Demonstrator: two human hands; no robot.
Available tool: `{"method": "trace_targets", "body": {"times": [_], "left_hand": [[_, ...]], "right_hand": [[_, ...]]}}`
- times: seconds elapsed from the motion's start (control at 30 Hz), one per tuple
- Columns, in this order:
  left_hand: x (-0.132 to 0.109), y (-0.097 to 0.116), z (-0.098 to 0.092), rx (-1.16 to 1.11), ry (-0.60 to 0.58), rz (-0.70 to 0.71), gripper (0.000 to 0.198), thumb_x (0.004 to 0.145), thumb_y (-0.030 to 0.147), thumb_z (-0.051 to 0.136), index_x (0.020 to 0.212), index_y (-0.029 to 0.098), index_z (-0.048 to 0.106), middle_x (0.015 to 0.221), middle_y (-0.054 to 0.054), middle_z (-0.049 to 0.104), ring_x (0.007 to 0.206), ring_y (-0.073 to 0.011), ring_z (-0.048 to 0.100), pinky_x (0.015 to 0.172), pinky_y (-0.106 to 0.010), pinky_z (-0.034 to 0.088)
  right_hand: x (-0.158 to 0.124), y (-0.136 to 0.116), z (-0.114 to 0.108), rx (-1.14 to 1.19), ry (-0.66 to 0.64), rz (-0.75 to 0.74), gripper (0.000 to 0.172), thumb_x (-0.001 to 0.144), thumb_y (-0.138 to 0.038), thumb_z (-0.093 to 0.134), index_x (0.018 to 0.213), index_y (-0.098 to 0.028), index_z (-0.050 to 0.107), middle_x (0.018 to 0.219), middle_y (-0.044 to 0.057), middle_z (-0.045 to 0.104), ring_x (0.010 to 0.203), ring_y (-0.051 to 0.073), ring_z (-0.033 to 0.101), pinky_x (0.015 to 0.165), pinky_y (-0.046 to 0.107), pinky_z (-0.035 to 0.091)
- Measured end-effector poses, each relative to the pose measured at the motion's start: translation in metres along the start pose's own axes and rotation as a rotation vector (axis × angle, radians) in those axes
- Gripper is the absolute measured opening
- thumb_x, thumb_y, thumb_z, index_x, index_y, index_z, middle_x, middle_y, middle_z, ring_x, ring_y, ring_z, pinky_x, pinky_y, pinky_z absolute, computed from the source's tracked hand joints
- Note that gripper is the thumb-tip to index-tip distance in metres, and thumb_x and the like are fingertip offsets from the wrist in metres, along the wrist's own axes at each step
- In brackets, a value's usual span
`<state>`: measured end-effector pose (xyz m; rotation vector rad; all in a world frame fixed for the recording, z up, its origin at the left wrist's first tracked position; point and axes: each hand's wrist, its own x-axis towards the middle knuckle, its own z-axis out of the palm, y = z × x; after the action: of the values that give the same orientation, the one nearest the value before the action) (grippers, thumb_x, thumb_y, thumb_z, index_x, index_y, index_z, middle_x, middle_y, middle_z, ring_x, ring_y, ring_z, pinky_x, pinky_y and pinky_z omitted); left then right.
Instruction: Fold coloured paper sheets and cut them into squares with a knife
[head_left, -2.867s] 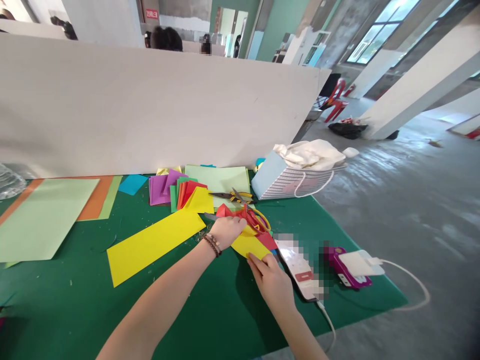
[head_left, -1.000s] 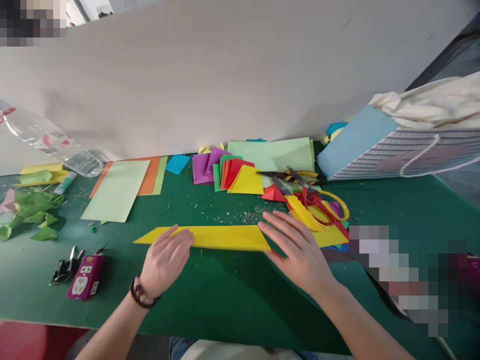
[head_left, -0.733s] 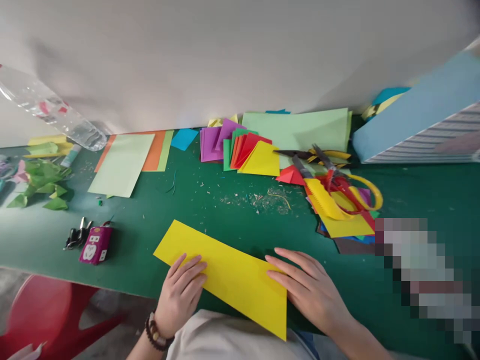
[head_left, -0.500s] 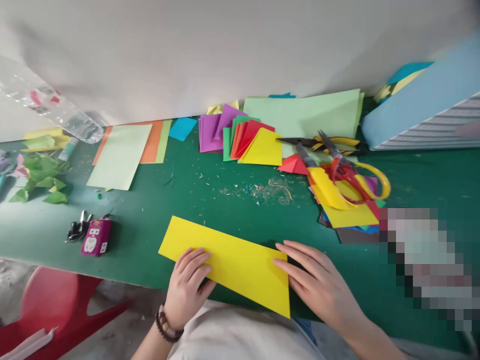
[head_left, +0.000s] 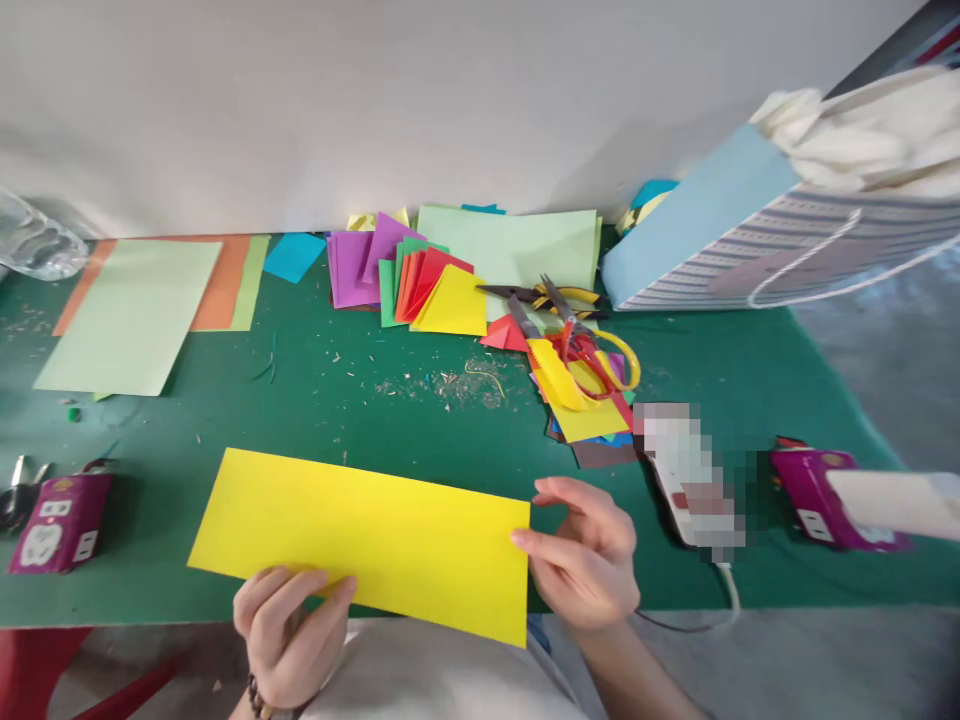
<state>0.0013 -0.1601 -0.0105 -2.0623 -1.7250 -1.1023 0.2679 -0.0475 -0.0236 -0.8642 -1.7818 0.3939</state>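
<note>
A long strip of yellow paper (head_left: 390, 530) lies at a slant before me, over the front edge of the table. My left hand (head_left: 292, 630) pinches its lower edge, thumb on top and fingers curled. At the right edge, my right hand (head_left: 589, 555) has its thumb on the paper and the index finger bent just past the upper corner; its other fingers are partly hidden. Beyond the strip lie scissors with red and yellow handles (head_left: 581, 350), on a stack of coloured paper (head_left: 592, 428). Black and yellow pliers (head_left: 536, 294) rest behind them.
Fanned coloured cards (head_left: 450, 300) and pale green sheets (head_left: 135, 320) lie at the back of the green table (head_left: 337, 415). A blue striped paper bag (head_left: 697, 230) stands back right. Purple socket boxes (head_left: 60, 520) sit at both sides. A blurred phone-like device (head_left: 682, 480) lies right.
My view has swung right, bringing the bag and the right-hand socket box further into sight. The right hand's spread fingers have curled in at the paper's edge; the left stays on the lower edge.
</note>
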Motion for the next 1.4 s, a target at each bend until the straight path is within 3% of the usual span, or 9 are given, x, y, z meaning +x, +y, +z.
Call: {"method": "trace_targets", "body": {"times": [0.1,0.27,0.5,0.67,0.9,1.07,1.27,1.33,1.4], "left_hand": [[0.004,0.000,0.000,0.040,0.080,0.066,0.027,0.072,0.004,0.075,0.083,0.028,0.072,0.085,-0.002,0.062,0.073,-0.0170,0.057,0.063,-0.031,0.049],[0.010,0.004,0.003,-0.012,0.065,0.066,0.026,0.071,-0.006,0.072,0.075,0.020,0.069,0.085,-0.005,0.062,0.075,-0.0182,0.058,0.065,-0.034,0.048],[0.004,-0.002,0.012,-0.102,-0.221,-0.033,0.010,0.082,0.011,0.072,0.089,0.018,0.068,0.089,-0.007,0.069,0.085,-0.0235,0.062,0.074,-0.039,0.050],[0.000,-0.004,0.020,-0.212,-0.306,0.004,0.012,0.084,0.008,0.069,0.093,0.016,0.066,0.093,-0.008,0.071,0.090,-0.0210,0.065,0.078,-0.034,0.054],[0.023,-0.017,0.028,-0.261,-0.571,0.339,0.018,0.089,0.013,0.056,0.106,0.015,0.061,0.101,-0.009,0.073,0.079,-0.0182,0.069,0.067,-0.030,0.058],[0.052,-0.020,0.041,-0.186,-0.788,0.585,0.055,0.094,0.047,0.051,0.140,0.017,0.043,0.129,-0.016,0.062,0.081,-0.0223,0.069,0.053,-0.031,0.057],[0.062,-0.024,0.059,-0.111,-0.713,0.572,0.070,0.095,0.016,0.042,0.153,0.042,0.013,0.123,-0.009,0.057,0.072,-0.0122,0.064,0.046,-0.017,0.049],[0.063,-0.026,0.063,-0.111,-0.694,0.554,0.070,0.094,0.013,0.043,0.151,0.045,0.018,0.121,-0.008,0.057,0.075,-0.0120,0.064,0.049,-0.017,0.050],[0.064,-0.027,0.066,-0.135,-0.608,0.565,0.059,0.092,0.014,0.050,0.144,0.040,0.039,0.119,-0.007,0.059,0.086,-0.0156,0.064,0.060,-0.022,0.056]], "right_hand": [[0.002,0.000,0.000,-0.004,-0.021,-0.012,0.036,0.073,0.005,0.066,0.087,-0.027,0.071,0.119,0.004,0.056,0.097,0.021,0.061,0.061,0.033,0.057],[0.001,0.003,0.003,-0.037,-0.025,-0.019,0.035,0.074,0.004,0.065,0.086,-0.028,0.070,0.121,0.004,0.057,0.095,0.020,0.062,0.061,0.033,0.056],[0.008,0.021,0.002,-0.137,-0.207,-0.051,0.035,0.078,0.003,0.062,0.096,-0.026,0.070,0.116,0.008,0.065,0.108,0.026,0.060,0.080,0.044,0.058],[0.007,0.031,-0.004,-0.162,-0.289,-0.096,0.030,0.081,0.000,0.063,0.096,-0.025,0.070,0.112,0.006,0.070,0.110,0.023,0.061,0.086,0.042,0.057],[0.018,0.045,-0.015,-0.112,-0.602,-0.134,0.013,0.090,-0.028,0.064,0.101,-0.024,0.070,0.103,0.004,0.075,0.108,0.023,0.064,0.085,0.041,0.057],[0.020,0.052,-0.006,-0.080,-0.650,-0.107,0.017,0.090,-0.038,0.063,0.097,-0.025,0.070,0.093,0.004,0.074,0.099,0.022,0.065,0.083,0.040,0.056],[0.017,0.044,0.009,-0.161,-0.582,0.064,0.034,0.088,-0.042,0.065,0.115,-0.022,0.063,0.091,0.006,0.070,0.093,0.023,0.062,0.080,0.040,0.055],[0.017,0.040,0.014,-0.192,-0.552,0.116,0.036,0.089,-0.041,0.064,0.119,-0.022,0.060,0.086,0.004,0.068,0.091,0.022,0.061,0.079,0.039,0.055],[0.017,0.036,0.019,-0.223,-0.520,0.154,0.037,0.089,-0.041,0.064,0.120,-0.022,0.059,0.081,0.003,0.066,0.089,0.022,0.061,0.078,0.039,0.055]]}}
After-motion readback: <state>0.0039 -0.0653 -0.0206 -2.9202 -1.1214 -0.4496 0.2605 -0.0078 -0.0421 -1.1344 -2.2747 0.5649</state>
